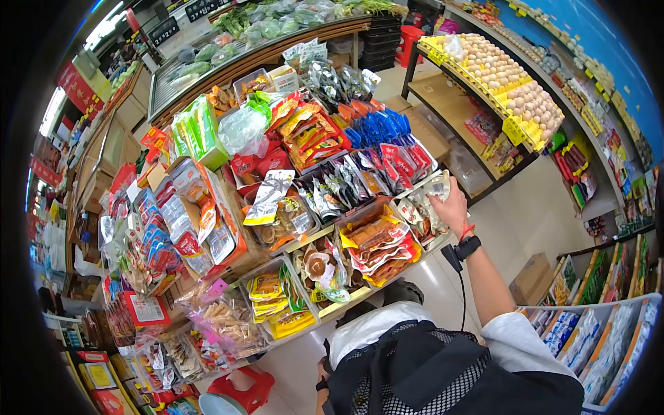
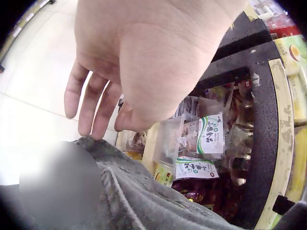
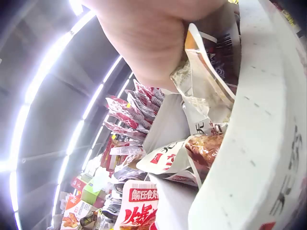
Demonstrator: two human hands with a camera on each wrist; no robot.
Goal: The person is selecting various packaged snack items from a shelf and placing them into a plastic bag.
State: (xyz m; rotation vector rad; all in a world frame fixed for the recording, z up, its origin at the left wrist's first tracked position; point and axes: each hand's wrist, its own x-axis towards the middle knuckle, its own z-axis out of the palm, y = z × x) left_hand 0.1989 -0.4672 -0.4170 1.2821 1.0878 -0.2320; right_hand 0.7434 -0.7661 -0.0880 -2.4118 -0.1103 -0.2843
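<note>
At the right end of the snack display, my right hand [image 1: 449, 209] reaches into a white-edged bin and pinches a clear and whitish packet [image 1: 438, 187]. From the right wrist view, the palm [image 3: 148, 43] is over that bin, beside a packet with a clear window [image 3: 206, 81]; the fingertips are hidden. Brown-filled packets [image 3: 205, 149] lie lower in the bin. My left hand [image 2: 144, 62] hangs with loosely bent fingers and holds nothing, above grey cloth [image 2: 129, 191] and near a low shelf of packets [image 2: 210, 135].
Bins of red-and-yellow packets [image 1: 379, 242] and dark pouches [image 1: 339, 187] adjoin the right hand's bin. An egg rack [image 1: 512, 83] stands at the upper right. Below are a red stool [image 1: 257, 391] and a person's black mesh garment [image 1: 443, 373]. Shelves of bagged goods [image 1: 588, 339] line the lower right.
</note>
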